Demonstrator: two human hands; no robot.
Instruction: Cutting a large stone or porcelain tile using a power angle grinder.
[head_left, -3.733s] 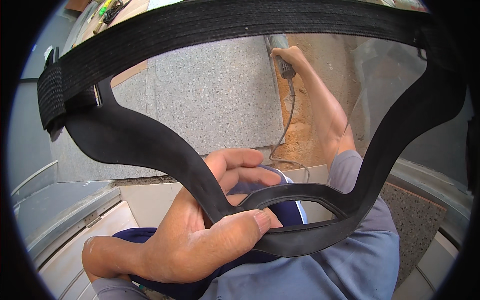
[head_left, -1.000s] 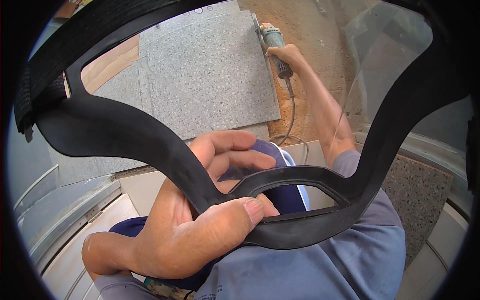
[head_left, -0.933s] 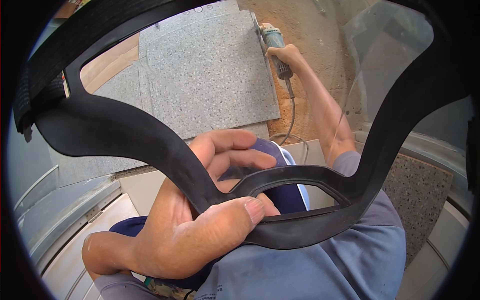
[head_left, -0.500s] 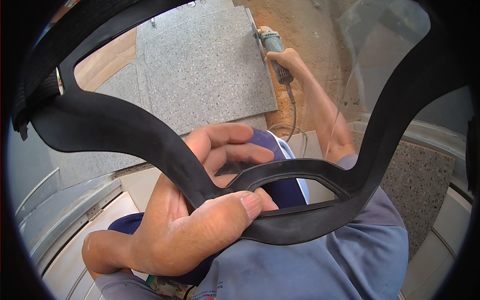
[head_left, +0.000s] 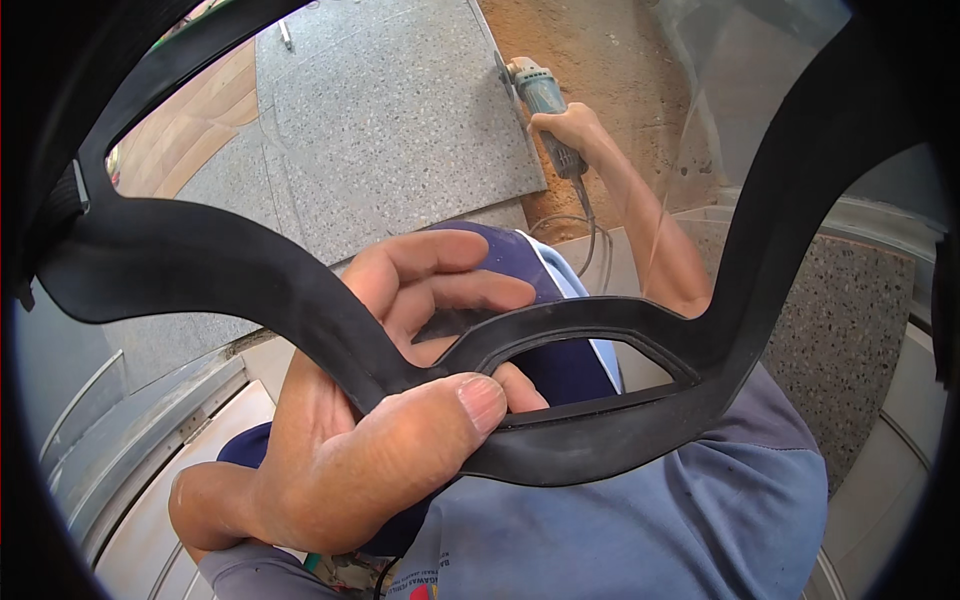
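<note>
Close before the view, my left hand (head_left: 390, 440) pinches the lower rim of black-framed goggles (head_left: 590, 455). The thumb lies on the near side, and a fingertip shows through the opening in the rim. The other fingers curl behind the frame. Through the clear lens, my right hand (head_left: 568, 128) is seen wrapped round the body of a blue-green and black angle grinder (head_left: 543, 95). The grinder's disc stands at the right edge of a grey speckled slab (head_left: 410, 130); whether it touches the stone is unclear.
A power cord (head_left: 588, 205) trails from the grinder in a loop near my knee. Brown sandy ground (head_left: 620, 60) lies right of the slab. A darker speckled slab (head_left: 845, 350) leans at the right. Light wood-look planks (head_left: 205, 120) show at far left.
The goggles and my left hand have shifted slightly left in view, still gripped the same way. My right hand keeps hold of the angle grinder, which has barely moved.
</note>
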